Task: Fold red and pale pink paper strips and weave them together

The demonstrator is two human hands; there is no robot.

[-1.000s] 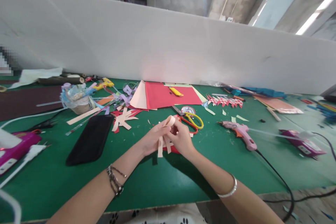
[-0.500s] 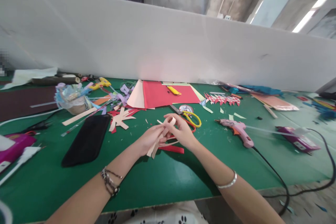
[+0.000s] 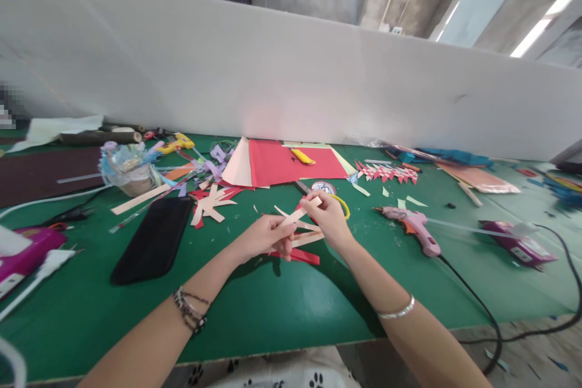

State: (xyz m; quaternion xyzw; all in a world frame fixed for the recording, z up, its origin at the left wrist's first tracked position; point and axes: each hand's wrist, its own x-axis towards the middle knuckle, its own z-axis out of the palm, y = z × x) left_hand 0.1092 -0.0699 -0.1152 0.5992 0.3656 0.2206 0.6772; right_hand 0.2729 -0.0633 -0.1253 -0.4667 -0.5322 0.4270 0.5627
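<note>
A peach paper strip (image 3: pixel 300 213) stretches between my two hands, above the green table. My left hand (image 3: pixel 264 235) pinches its lower left end, while my right hand (image 3: pixel 330 219) grips the upper right end. Under and between the hands are more peach strips (image 3: pixel 307 239); whether they are held or lying loose I cannot tell. A folded red paper strip (image 3: pixel 304 256) rests on the table just below. Behind my right hand, scissors with a yellow handle (image 3: pixel 345 206) are mostly hidden.
Red card sheets (image 3: pixel 277 163) with a yellow cutter (image 3: pixel 302 156) lie behind the hands. Left are a black phone (image 3: pixel 152 241) and star-shaped paper cutouts (image 3: pixel 211 206). A pink glue gun (image 3: pixel 416 227), its cord trailing off the table edge, and a woven red-white paper piece (image 3: pixel 386 171) are right.
The peach strip, looped between the fingers before, is now drawn out straight. My hands have moved slightly apart, and the strip ends hanging below my left hand no longer show there.
</note>
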